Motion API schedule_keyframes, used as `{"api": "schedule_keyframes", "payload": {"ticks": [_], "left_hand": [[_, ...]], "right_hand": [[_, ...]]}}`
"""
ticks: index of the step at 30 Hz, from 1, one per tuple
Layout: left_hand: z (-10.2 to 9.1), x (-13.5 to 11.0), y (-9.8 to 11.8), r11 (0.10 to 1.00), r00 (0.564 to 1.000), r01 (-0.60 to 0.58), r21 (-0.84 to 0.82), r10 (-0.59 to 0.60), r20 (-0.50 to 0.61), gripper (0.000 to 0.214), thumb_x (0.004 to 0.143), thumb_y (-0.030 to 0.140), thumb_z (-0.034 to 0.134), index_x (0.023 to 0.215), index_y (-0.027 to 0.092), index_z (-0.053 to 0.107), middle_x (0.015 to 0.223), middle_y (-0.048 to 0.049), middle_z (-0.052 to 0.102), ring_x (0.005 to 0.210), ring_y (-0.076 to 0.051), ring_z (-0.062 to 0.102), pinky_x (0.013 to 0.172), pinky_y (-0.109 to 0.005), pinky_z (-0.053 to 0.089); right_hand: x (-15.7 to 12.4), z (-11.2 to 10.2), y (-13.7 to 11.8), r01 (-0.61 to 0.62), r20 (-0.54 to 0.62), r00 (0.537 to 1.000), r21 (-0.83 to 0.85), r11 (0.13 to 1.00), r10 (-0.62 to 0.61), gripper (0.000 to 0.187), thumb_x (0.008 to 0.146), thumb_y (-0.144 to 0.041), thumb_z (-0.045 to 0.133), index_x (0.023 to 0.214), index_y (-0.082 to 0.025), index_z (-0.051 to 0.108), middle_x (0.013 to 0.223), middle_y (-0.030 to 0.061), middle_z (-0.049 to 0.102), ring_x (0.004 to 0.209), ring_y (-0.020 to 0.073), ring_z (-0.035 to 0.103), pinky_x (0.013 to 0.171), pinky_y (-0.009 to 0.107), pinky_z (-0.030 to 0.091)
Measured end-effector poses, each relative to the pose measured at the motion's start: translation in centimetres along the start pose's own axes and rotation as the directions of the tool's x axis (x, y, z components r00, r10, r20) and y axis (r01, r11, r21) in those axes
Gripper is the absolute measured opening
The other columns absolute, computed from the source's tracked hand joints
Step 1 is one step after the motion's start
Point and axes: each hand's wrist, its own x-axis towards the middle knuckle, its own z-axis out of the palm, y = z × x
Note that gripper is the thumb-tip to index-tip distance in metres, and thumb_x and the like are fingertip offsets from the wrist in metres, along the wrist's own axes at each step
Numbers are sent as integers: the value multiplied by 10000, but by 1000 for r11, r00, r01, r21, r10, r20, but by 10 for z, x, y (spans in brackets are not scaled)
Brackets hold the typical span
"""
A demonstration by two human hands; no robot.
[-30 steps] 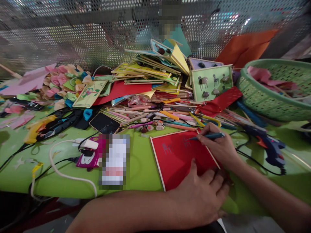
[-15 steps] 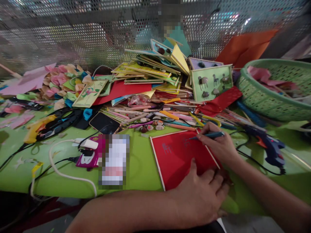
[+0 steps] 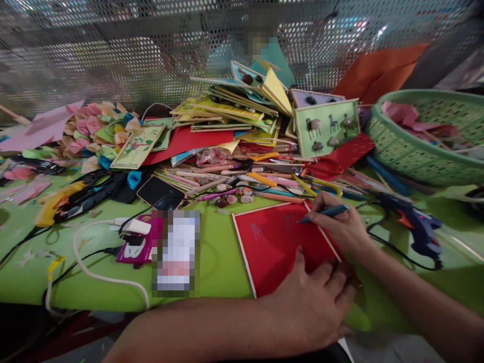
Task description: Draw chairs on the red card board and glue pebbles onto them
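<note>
A red card edged with thin wooden sticks lies on the green table in front of me, with small dark drawn marks in its upper part. My right hand grips a dark blue pen, its tip at the card beside the right-hand marks. Across the card's lower right corner my left hand lies flat with its fingers spread, and it holds nothing. That hand hides the card's lower edge.
A blue glue gun lies at the right by a green basket. Behind the card are pens, sticks and piled framed cards. A phone, a purple power socket, cables and a yellow glue gun are at left.
The pen tip has shifted slightly right and down over the card, with the right hand tilting a little. My left hand stays in place.
</note>
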Motion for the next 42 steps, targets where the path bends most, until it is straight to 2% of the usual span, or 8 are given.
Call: {"api": "schedule_keyframes", "payload": {"ticks": [8, 14, 18, 26, 31, 34, 37, 42], "left_hand": [[0, 0, 1, 1000, 1000, 5, -8, -5, -15, 568, 1089, 474, 362, 1508, 133, 536, 1593, -139, 509, 1386, -325, 437, 1055, -636, 459], [-1, 1, 0, 1000, 1000, 4, -10, -4, -16, 572, 1081, 474, 393, 1513, 126, 531, 1576, -135, 530, 1371, -322, 449, 1050, -636, 465], [0, 1, 0, 1000, 1000, 4, -5, -4, -31, 572, 1089, 473, 366, 1516, 128, 528, 1577, -137, 530, 1370, -321, 448, 1050, -637, 467], [-3, 0, -1, 1000, 1000, 2, -13, -2, -2, 575, 1091, 473, 369, 1521, 118, 508, 1561, -110, 546, 1375, -297, 452, 1053, -640, 483], [-3, 0, -2, 1000, 1000, 1, -25, -1, 10, 579, 1091, 473, 362, 1524, 116, 506, 1569, -120, 536, 1372, -304, 448, 1051, -638, 478], [-1, 0, 0, 1000, 1000, 2, -26, -2, 4, 569, 1096, 459, 345, 1521, 120, 513, 1578, -126, 523, 1381, -313, 436, 1061, -651, 460], [0, 0, 0, 1000, 1000, 2, -18, -1, 6, 576, 1096, 463, 338, 1534, 126, 498, 1586, -126, 513, 1395, -320, 425, 1069, -658, 448], [-1, 0, 0, 1000, 1000, 4, -17, -4, 12, 563, 1097, 447, 328, 1527, 130, 508, 1584, -127, 514, 1383, -316, 438, 1067, -642, 457]], "right_hand": [[0, 1, -4, -3, -35, 999, 15, 1000, 4, 183, 803, -321, 678, 709, -271, 529, 657, -21, 527, 650, 204, 468, 625, 350, 352], [-1, -1, -7, -21, 1, 1000, 15, 1000, 21, 165, 776, -288, 652, 677, -268, 522, 635, -18, 507, 640, 198, 445, 619, 350, 345], [-2, 0, -7, -21, -23, 1000, 26, 999, 22, 175, 769, -295, 666, 676, -263, 522, 634, -19, 509, 636, 195, 444, 611, 347, 346], [-3, 0, -8, -32, 8, 999, 43, 999, 31, 184, 779, -308, 670, 676, -255, 527, 627, -30, 484, 632, 183, 425, 605, 336, 337], [-2, 0, -9, -27, -21, 999, 99, 995, 30, 172, 762, -285, 679, 673, -252, 537, 635, -24, 527, 640, 187, 460, 617, 339, 359], [-1, -2, -8, -43, -51, 997, 150, 988, 52, 139, 781, -292, 720, 742, -246, 594, 690, -19, 568, 653, 181, 485, 624, 337, 375], [-1, -3, -9, -61, -32, 997, 201, 978, 68, 119, 779, -292, 750, 809, -244, 645, 749, -8, 618, 662, 179, 511, 613, 332, 377], [-2, -1, -10, -39, 4, 999, 169, 985, 39, 125, 760, -281, 776, 775, -237, 659, 700, -14, 602, 642, 175, 488, 600, 330, 352]]}}
